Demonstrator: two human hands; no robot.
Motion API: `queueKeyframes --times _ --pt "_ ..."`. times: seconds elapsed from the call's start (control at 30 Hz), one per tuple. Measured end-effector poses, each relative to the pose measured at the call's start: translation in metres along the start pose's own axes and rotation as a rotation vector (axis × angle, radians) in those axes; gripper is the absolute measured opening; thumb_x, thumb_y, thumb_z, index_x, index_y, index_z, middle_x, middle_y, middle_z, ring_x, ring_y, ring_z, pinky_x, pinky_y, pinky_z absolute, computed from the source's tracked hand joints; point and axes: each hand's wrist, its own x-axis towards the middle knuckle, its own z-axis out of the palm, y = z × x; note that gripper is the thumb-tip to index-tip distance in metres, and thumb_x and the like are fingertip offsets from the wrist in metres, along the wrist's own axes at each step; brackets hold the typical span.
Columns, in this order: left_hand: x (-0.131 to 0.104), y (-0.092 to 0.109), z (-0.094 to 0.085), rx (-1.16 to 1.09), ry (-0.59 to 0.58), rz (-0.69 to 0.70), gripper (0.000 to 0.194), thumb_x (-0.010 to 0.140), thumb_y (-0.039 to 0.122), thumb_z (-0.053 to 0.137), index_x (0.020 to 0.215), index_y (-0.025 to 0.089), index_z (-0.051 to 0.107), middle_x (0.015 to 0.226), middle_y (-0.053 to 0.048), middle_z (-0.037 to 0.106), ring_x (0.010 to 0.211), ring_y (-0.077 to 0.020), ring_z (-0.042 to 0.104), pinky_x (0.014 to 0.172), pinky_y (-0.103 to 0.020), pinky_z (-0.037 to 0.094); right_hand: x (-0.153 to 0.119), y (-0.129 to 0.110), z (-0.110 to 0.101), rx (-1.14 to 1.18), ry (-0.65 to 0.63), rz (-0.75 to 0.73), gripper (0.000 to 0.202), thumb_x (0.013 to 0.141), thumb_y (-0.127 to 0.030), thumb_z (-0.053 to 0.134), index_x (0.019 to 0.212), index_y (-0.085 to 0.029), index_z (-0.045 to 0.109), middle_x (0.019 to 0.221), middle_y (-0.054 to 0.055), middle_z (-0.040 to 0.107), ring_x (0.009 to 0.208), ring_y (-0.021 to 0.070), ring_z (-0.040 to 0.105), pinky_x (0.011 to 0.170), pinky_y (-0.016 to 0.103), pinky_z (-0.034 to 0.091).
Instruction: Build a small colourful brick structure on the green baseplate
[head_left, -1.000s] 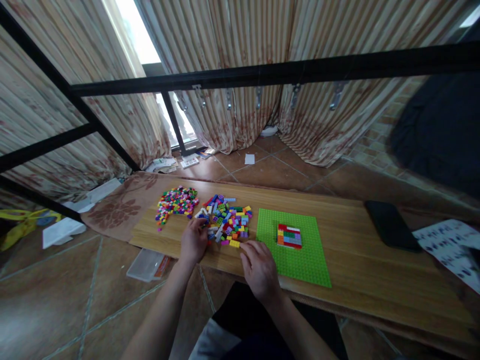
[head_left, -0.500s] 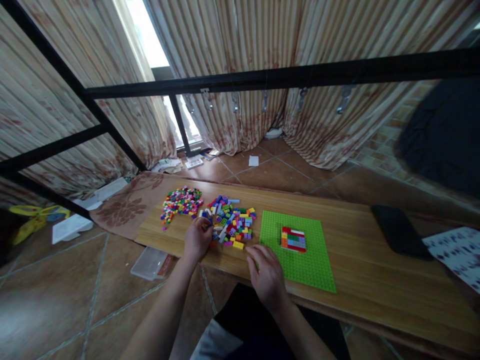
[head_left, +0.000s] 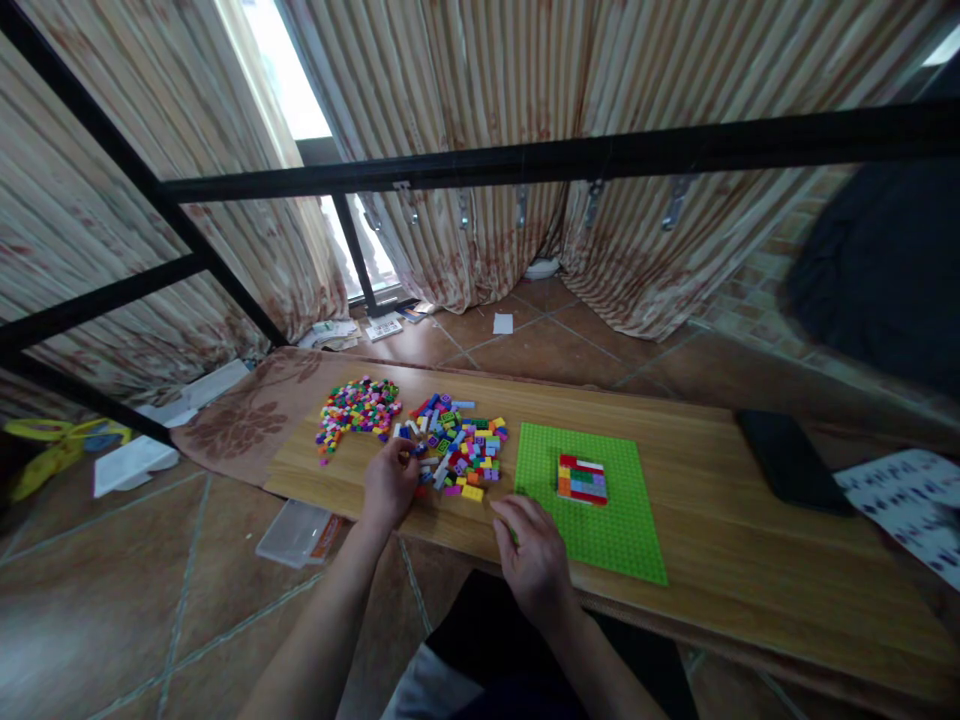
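My left hand [head_left: 390,484] is at the near left edge of a pile of mixed building bricks [head_left: 463,452]. Its fingers are curled into a pinch, and what they hold, if anything, is too small to make out. My right hand [head_left: 534,556] hovers by the near left edge of a green baseplate [head_left: 622,545]. Its thumb and index finger stand apart with nothing visible between them. On the baseplate sits a small rectangular build [head_left: 582,480] of red, orange, white, green, blue and purple bricks. A yellow brick [head_left: 472,494] lies at the pile's near edge.
A heap of tiny colourful pieces [head_left: 360,408] lies at the left of the wooden table [head_left: 720,540]. A black phone-like slab [head_left: 791,462] and a printed sheet [head_left: 904,510] are at the right. On the floor is a clear plastic box [head_left: 292,533]. A black metal rail [head_left: 480,165] crosses behind.
The whole view has shifted slightly. My left hand stays at the pile's edge with its fingers curled, and my right hand keeps its place beside the baseplate.
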Motion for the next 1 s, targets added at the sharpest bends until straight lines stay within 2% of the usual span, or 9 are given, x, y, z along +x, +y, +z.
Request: queueKeyframes --times 0.2,0.33,0.4,0.57,0.63,0.7,0.87,1.0 --pt "-0.001 -0.001 -0.003 -0.086 0.05 -0.004 0.023 0.076 0.018 0.05 0.096 0.017 0.062 0.072 -0.001 0.063 0.063 -0.0155 0.06 0.06 -0.025 0.044 0.0 -0.001 -0.002 0.012 -0.004 0.005 0.024 0.091 -0.017 0.045 0.105 -0.02 0.064 0.101 0.009 0.066 0.095 0.0215 0.061 0.085 0.039 0.051" --pt "-0.021 0.015 -0.012 -0.211 0.043 0.055 0.024 0.08 0.021 0.049 0.101 0.017 0.06 0.075 -0.002 0.063 0.063 -0.0145 0.058 0.06 -0.025 0.046 0.0 -0.006 -0.002 0.037 0.014 0.02 0.026 0.091 -0.02 0.044 0.108 -0.021 0.063 0.103 0.009 0.066 0.096 0.022 0.062 0.085 0.04 0.052" --pt "-0.042 0.029 -0.016 -0.254 -0.034 0.142 0.023 0.082 0.02 0.047 0.102 0.019 0.06 0.084 -0.003 0.066 0.071 -0.0152 0.06 0.067 -0.027 0.049 0.0 -0.01 -0.004 0.068 0.028 0.027 0.028 0.092 -0.021 0.044 0.114 -0.021 0.061 0.105 0.009 0.066 0.097 0.0219 0.062 0.086 0.039 0.052" --pt "-0.09 0.057 -0.014 -0.385 -0.373 0.374 0.023 0.086 0.018 0.046 0.103 0.023 0.061 0.103 -0.005 0.066 0.097 -0.0181 0.061 0.089 -0.032 0.048 0.0 -0.019 -0.015 0.15 -0.024 0.027 0.034 0.092 -0.024 0.047 0.125 -0.021 0.054 0.112 0.009 0.065 0.102 0.021 0.061 0.089 0.037 0.052" --pt "-0.098 0.061 -0.01 -0.445 -0.448 0.401 0.023 0.087 0.016 0.044 0.103 0.023 0.06 0.102 -0.005 0.066 0.097 -0.0176 0.061 0.089 -0.032 0.048 -0.002 -0.02 -0.021 0.15 -0.056 0.053 0.032 0.092 -0.023 0.047 0.122 -0.021 0.057 0.109 0.008 0.067 0.101 0.0206 0.062 0.088 0.036 0.052" --pt "-0.102 0.063 -0.004 -0.494 -0.464 0.372 0.023 0.086 0.015 0.045 0.103 0.022 0.059 0.099 -0.005 0.066 0.093 -0.017 0.062 0.087 -0.031 0.049 -0.005 -0.018 -0.028 0.138 -0.068 0.097 0.028 0.091 -0.024 0.048 0.117 -0.022 0.06 0.105 0.006 0.068 0.097 0.02 0.064 0.087 0.036 0.053" --pt "-0.104 0.074 0.013 -0.581 -0.435 0.333 0.022 0.085 0.017 0.049 0.105 0.022 0.057 0.1 -0.006 0.065 0.09 -0.0169 0.063 0.085 -0.032 0.051 -0.016 0.0 -0.05 0.111 0.011 0.183 0.023 0.089 -0.03 0.052 0.107 -0.027 0.066 0.1 0.004 0.07 0.093 0.0199 0.065 0.082 0.036 0.053" --pt "-0.1 0.089 0.026 -0.591 -0.406 0.316 0.024 0.084 0.017 0.051 0.107 0.021 0.057 0.097 -0.006 0.065 0.085 -0.0162 0.063 0.081 -0.032 0.052 -0.015 0.034 -0.078 0.018 0.135 0.257 0.026 0.09 -0.037 0.051 0.108 -0.027 0.066 0.103 0.006 0.069 0.097 0.0232 0.062 0.086 0.043 0.05"
